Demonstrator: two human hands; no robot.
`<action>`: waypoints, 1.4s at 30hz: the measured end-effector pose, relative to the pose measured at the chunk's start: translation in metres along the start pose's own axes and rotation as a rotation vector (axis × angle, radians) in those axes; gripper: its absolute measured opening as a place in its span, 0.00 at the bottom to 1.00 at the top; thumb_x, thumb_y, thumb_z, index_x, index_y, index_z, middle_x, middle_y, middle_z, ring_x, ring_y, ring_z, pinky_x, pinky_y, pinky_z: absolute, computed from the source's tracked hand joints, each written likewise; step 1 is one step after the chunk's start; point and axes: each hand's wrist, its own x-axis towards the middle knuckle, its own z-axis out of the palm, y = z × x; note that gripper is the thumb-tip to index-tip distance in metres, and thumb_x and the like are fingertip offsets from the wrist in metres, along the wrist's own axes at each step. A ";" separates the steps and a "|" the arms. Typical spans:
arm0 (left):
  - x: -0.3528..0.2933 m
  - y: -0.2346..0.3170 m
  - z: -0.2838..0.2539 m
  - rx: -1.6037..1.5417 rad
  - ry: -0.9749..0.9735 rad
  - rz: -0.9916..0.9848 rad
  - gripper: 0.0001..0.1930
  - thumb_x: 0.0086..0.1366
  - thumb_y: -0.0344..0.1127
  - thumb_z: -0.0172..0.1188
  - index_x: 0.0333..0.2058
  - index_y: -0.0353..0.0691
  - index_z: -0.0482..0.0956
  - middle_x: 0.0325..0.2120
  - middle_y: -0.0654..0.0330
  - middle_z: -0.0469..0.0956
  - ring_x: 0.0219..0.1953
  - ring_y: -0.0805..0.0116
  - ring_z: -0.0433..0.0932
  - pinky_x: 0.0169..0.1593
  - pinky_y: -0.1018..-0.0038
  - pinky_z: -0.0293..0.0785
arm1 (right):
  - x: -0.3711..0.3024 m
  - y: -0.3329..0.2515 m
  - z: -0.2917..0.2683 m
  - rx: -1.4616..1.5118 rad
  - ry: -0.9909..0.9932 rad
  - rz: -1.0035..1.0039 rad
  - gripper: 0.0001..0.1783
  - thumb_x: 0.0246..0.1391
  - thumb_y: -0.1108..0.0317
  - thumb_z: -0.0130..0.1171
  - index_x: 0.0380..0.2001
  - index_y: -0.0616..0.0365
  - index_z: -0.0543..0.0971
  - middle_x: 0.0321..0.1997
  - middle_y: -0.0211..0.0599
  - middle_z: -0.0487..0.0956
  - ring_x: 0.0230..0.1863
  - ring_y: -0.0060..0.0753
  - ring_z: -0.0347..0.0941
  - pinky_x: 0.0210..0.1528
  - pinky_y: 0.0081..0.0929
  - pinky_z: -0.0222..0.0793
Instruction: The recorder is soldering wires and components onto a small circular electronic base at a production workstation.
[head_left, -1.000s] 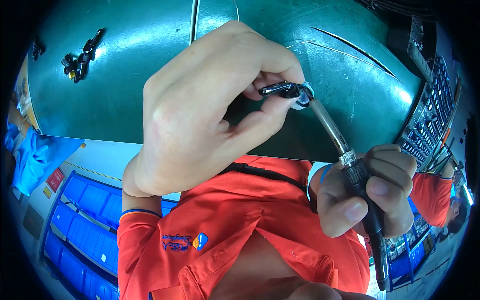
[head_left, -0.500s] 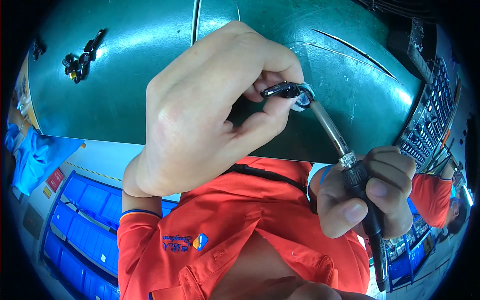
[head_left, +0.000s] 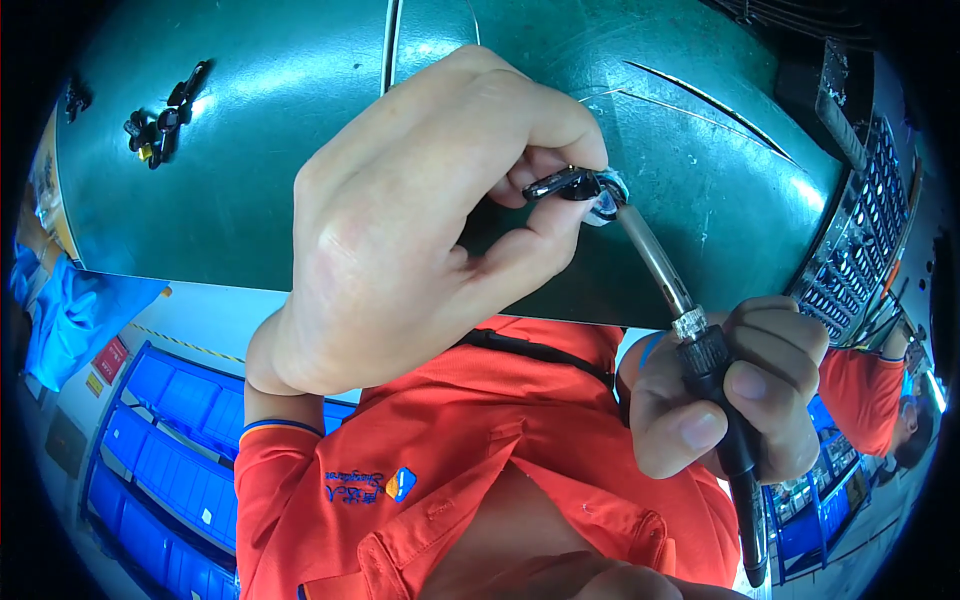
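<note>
My left hand (head_left: 420,220) pinches a small glossy black part (head_left: 562,184) between thumb and forefinger above the green tabletop. At its right end is a small rounded piece (head_left: 606,208), pale and dark, whose exact kind I cannot make out. My right hand (head_left: 740,390) is wrapped round the black handle of a soldering iron (head_left: 655,255). The iron slants up and left, its metal barrel ending against or very close to the rounded piece. The contact point itself is too small to tell. A thin wire (head_left: 600,94) shows just beyond my left fingers.
Several small black parts (head_left: 160,125), one with yellow, lie on the green table (head_left: 250,200) at the left. A tray of small dark pieces (head_left: 862,230) stands at the right edge. Blue bins (head_left: 170,450) fill shelves at lower left. Another person's red sleeve (head_left: 862,395) shows far right.
The soldering iron and my right hand have shifted very slightly to the left. My left hand keeps its pinch on the black part, almost still.
</note>
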 end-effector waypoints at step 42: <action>0.002 -0.003 0.005 -0.036 -0.037 0.043 0.13 0.56 0.17 0.63 0.41 0.33 0.86 0.38 0.55 0.80 0.32 0.73 0.75 0.34 0.81 0.70 | -0.010 0.009 -0.003 -0.041 0.243 -0.131 0.18 0.65 0.54 0.51 0.43 0.60 0.71 0.17 0.33 0.63 0.18 0.28 0.55 0.16 0.27 0.46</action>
